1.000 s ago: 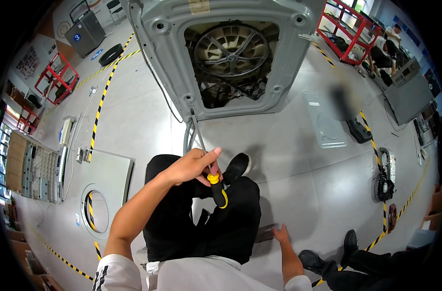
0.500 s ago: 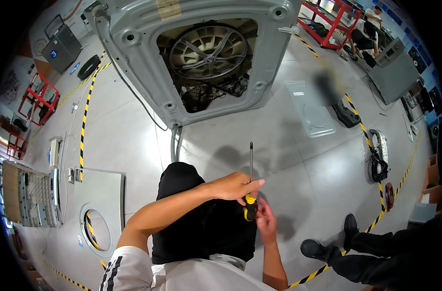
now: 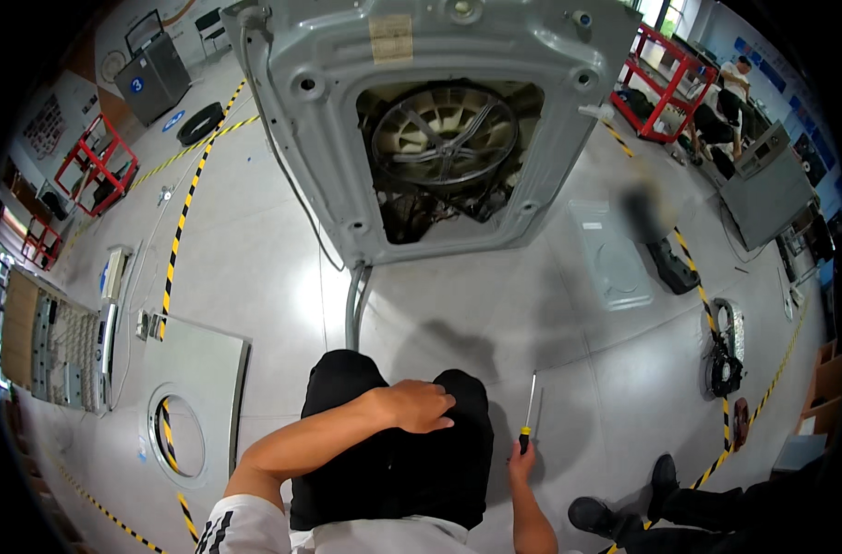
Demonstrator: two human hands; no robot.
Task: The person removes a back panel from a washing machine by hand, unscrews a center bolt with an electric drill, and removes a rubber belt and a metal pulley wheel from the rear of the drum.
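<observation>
The smooth, pale grey tiled floor [image 3: 550, 323] carries a grey metal appliance cabinet [image 3: 485, 60] at far centre. On the left lie a grey panel with a round hole [image 3: 208, 365] and, farther off, a black ring [image 3: 188, 137]. On the right lie a pale rectangular panel [image 3: 610, 254] and yellow-and-black striped tape [image 3: 709, 303].

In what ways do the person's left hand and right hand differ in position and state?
The left hand shows nothing held, while the right hand holds a black-and-yellow screwdriver by its handle. The left hand is over the black trousers; the right hand is out to their right side. Both hands are bare.
</observation>
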